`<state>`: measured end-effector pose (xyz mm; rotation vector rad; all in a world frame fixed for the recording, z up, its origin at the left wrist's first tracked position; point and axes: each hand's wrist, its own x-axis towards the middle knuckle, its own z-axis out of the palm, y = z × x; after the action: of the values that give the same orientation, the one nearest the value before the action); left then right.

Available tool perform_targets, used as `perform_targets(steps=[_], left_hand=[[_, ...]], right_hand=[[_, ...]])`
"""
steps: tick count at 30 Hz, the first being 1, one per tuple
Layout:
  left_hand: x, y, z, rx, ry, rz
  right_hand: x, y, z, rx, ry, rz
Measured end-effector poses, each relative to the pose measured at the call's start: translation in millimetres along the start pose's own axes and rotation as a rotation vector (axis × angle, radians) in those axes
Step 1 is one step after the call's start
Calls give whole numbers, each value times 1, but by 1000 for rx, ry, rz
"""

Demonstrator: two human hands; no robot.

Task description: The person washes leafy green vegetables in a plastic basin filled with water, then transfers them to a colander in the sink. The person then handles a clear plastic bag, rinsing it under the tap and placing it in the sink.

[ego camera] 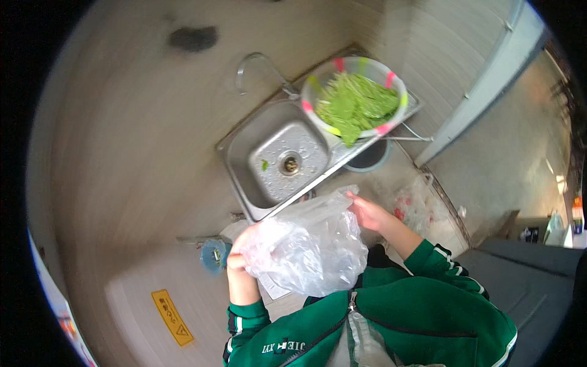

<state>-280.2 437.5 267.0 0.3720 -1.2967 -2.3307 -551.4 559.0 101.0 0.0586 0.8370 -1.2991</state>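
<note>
Between my two hands hangs a clear plastic bag (316, 250), crumpled and see-through, in front of my green jacket. My left hand (245, 245) grips its left side, with the fingers partly behind the film. At the upper right corner of the bag, my right hand (364, 211) pinches the edge. Beyond the bag is a stainless steel sink (238, 160) with water drops and a bit of green leaf in its basin. A plastic colander (308, 94) with pink and yellow-green marks stands on the drainboard, heaped with leafy greens (357, 103).
A curved faucet (257, 57) rises behind the sink. Below the drainboard stands a grey bucket (369, 158). Plastic bags (410, 206) lie on the floor at right, near a metal post (477, 91). A blue container (214, 255) sits low at left, near a yellow warning sticker (172, 317).
</note>
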Motion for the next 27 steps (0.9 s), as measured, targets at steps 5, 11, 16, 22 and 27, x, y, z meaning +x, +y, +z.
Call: perform_targets(steps=[5,11,16,22,27], left_hand=[[-42,42,-47,101,536,44],[-33,27,-130,194,973,-18],[5,-12,-138,673,1442,663],[86,-32,-42,1214,725,637],[120,-8,-66,162,631,361]], right_hand=[[16,-53,102,-104,-149,-256],[40,-114,162,-551,-142,-350],[66,-129,202,-512,-96,-224],[101,-118,226,-265,-217,57],[84,-145,244,-558,-112,-262]])
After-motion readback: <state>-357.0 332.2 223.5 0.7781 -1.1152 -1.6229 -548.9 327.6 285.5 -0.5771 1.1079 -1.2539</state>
